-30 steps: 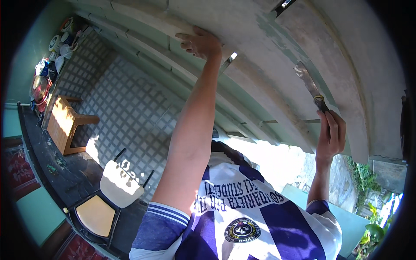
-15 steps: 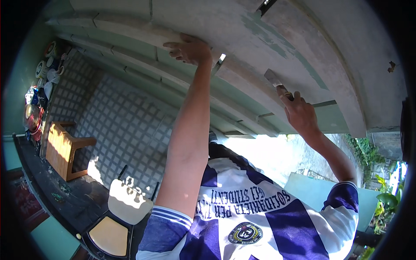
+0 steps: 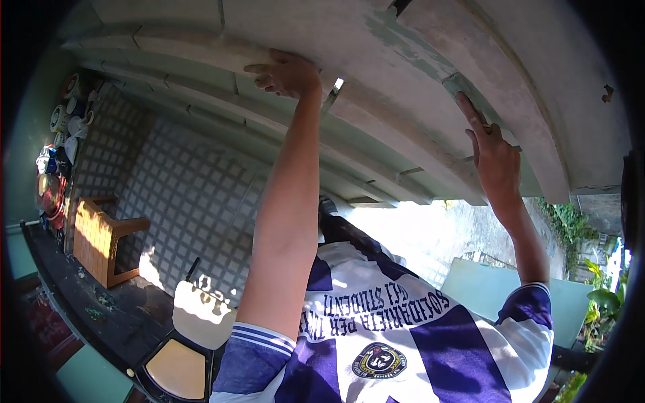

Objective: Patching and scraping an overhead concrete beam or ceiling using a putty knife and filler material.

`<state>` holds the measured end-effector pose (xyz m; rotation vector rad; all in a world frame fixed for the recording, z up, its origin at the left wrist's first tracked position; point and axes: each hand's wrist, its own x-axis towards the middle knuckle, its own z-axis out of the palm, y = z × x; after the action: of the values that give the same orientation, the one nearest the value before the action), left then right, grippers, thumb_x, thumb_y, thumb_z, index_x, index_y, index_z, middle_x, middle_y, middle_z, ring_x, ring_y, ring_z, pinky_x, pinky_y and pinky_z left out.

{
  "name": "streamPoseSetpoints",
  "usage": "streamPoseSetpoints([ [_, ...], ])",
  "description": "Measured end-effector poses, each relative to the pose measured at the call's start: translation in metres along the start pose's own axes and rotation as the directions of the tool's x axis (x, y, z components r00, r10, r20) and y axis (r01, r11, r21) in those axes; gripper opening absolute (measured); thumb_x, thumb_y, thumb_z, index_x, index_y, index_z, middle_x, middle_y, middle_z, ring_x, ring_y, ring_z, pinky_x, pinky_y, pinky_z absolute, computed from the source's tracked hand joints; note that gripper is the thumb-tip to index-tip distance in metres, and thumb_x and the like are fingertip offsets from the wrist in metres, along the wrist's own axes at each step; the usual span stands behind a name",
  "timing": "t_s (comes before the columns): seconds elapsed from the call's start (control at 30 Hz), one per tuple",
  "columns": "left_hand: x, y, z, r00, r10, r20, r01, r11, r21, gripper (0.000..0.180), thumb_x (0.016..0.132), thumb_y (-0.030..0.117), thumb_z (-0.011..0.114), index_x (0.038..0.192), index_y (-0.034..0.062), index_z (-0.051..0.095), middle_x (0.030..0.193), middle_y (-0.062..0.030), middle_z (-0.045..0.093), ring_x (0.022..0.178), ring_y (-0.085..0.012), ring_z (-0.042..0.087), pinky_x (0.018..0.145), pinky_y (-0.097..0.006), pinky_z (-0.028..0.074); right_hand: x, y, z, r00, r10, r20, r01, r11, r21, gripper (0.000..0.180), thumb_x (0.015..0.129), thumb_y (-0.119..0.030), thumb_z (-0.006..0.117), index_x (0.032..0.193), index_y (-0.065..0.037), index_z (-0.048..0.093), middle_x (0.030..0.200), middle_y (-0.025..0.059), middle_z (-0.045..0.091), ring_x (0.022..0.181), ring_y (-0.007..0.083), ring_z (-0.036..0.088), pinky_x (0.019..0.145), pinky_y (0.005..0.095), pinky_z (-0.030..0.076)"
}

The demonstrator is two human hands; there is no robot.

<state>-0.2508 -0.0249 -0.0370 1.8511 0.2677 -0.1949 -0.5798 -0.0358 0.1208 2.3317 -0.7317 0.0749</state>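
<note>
My left hand (image 3: 287,75) reaches up with its fingers spread, pressed against the edge of a pale greyish panel (image 3: 289,27) that has raised slats. My right hand (image 3: 496,151) is wrapped round a putty knife (image 3: 454,82), its index finger stretched along the tool toward the blade. The blade lies against the panel, at a green strip (image 3: 396,40) bordered by pale, patchy coating. Most of the handle is hidden inside the hand.
Below the slats (image 3: 376,121) is a tiled floor (image 3: 201,161). To the left stand a wooden stool (image 3: 94,232), a cream chair (image 3: 195,316), and a crowd of containers (image 3: 59,121) along the wall. Green plants (image 3: 605,299) grow at the right, beside a pale green board (image 3: 490,289).
My right hand has moved right with the putty knife, and the blade has gone up and right onto the green strip. My left hand keeps its place on the panel; the view has shifted slightly.
</note>
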Motion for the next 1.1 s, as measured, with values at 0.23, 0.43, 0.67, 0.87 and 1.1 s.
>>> streamPoseSetpoints([
  [0.23,0.0,0.002,0.003,0.999,-0.025,0.036,0.024,1.0,0.009,0.076,0.105,0.045,0.028,0.154,-0.004,-0.002,0.142,-0.0387,0.024,0.125,-0.0476,0.045,0.101,-0.053,0.046,0.004,-0.015,0.01,0.995,0.071,-0.074,-0.068,0.997,0.032,0.073,0.095,-0.032,0.062,0.154,-0.043,0.022,0.068,0.0081,0.06,0.047,0.018,0.062,0.044,0.0369,0.055],
  [0.43,-0.001,0.0,0.004,0.999,-0.015,0.029,0.015,1.0,0.019,0.077,0.105,0.047,0.028,0.154,-0.0037,-0.003,0.14,-0.0387,0.026,0.125,-0.0484,0.045,0.101,-0.053,0.046,0.008,-0.001,0.006,0.994,0.018,-0.104,-0.02,1.0,-0.017,0.07,0.097,-0.033,0.059,0.154,-0.044,0.02,0.066,0.0079,0.061,0.049,0.0192,0.064,0.043,0.0367,0.056],
  [0.67,0.003,-0.005,0.002,0.999,-0.005,0.054,0.006,1.0,-0.018,0.077,0.105,0.046,0.03,0.153,-0.0034,-0.005,0.143,-0.0404,0.021,0.124,-0.0489,0.044,0.1,-0.055,0.046,0.013,-0.015,-0.003,0.997,0.072,-0.024,-0.073,0.996,-0.06,0.06,0.1,-0.023,0.056,0.153,-0.038,0.031,0.074,0.0117,0.068,0.056,0.0216,0.068,0.05,0.0376,0.06],
  [0.87,0.0,-0.003,0.004,0.999,0.0,0.036,0.001,1.0,-0.019,0.077,0.105,0.045,0.03,0.154,-0.0019,-0.007,0.144,-0.0416,0.019,0.125,-0.0503,0.043,0.1,-0.055,0.046,0.033,-0.016,0.007,0.991,-0.003,-0.133,-0.007,0.997,-0.072,0.074,0.095,-0.021,0.063,0.154,-0.041,0.024,0.07,0.0089,0.063,0.051,0.0192,0.065,0.048,0.0363,0.059],
  [1.1,-0.001,-0.005,0.005,0.999,0.026,0.025,-0.025,0.999,-0.038,0.077,0.105,0.044,0.031,0.154,-0.0024,-0.006,0.144,-0.0448,0.018,0.128,-0.0532,0.04,0.101,-0.056,0.044,0.007,-0.004,0.014,0.987,-0.011,-0.159,0.0,0.997,-0.074,0.077,0.093,-0.019,0.064,0.155,-0.041,0.023,0.067,0.0073,0.06,0.051,0.0176,0.064,0.047,0.0364,0.058],
])
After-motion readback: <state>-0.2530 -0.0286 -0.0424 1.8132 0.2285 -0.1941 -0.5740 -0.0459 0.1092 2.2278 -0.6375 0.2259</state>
